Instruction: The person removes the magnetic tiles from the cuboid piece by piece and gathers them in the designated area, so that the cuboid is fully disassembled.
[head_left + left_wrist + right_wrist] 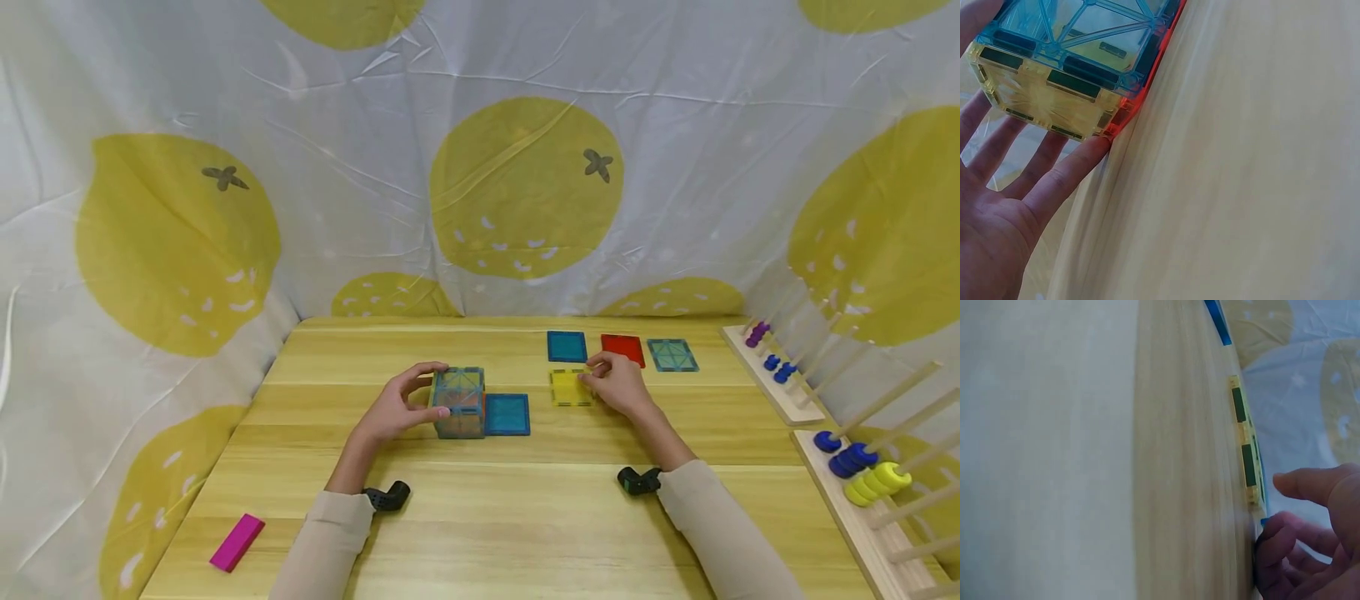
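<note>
My left hand (393, 406) holds a cube of translucent magnetic tiles (459, 403), thumb on the near side and fingers at the far left. In the left wrist view the cube shows a blue face (1094, 37), a yellow face (1041, 94) and a red edge (1141, 94). A blue tile (507, 415) lies flat against the cube's right side. My right hand (618, 383) is at the right edge of a flat yellow tile (570, 388). In the right wrist view its thumb (1304, 484) is apart from that yellow tile (1245, 444), and the other fingers are bent beside its end.
Behind the yellow tile lie a blue tile (566, 347), a red tile (624, 350) and a light blue tile (672, 355). Two wooden peg boards with beads (780, 392) (832, 492) stand at the right. A magenta block (237, 542) lies at front left.
</note>
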`<state>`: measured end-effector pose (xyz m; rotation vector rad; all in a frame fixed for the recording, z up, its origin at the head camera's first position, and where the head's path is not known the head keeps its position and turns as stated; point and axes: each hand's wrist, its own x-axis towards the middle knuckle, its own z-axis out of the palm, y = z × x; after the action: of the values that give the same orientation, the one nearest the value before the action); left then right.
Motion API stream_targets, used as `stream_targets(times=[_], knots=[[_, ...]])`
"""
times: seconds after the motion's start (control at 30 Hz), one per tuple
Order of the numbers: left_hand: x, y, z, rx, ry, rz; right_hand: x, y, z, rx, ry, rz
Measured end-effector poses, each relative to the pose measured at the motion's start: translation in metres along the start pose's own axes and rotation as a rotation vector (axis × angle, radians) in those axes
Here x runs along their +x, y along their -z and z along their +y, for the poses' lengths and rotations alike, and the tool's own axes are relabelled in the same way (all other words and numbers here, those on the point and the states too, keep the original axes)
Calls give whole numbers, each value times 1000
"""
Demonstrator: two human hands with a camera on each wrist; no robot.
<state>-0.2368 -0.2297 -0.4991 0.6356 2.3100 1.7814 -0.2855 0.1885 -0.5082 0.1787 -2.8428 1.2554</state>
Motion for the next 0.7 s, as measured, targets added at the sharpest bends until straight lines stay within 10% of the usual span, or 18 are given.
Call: stream_targets(times=[0.7], knots=[[-1, 3, -2, -18, 10, -2, -30, 16, -26, 92, 197, -143]])
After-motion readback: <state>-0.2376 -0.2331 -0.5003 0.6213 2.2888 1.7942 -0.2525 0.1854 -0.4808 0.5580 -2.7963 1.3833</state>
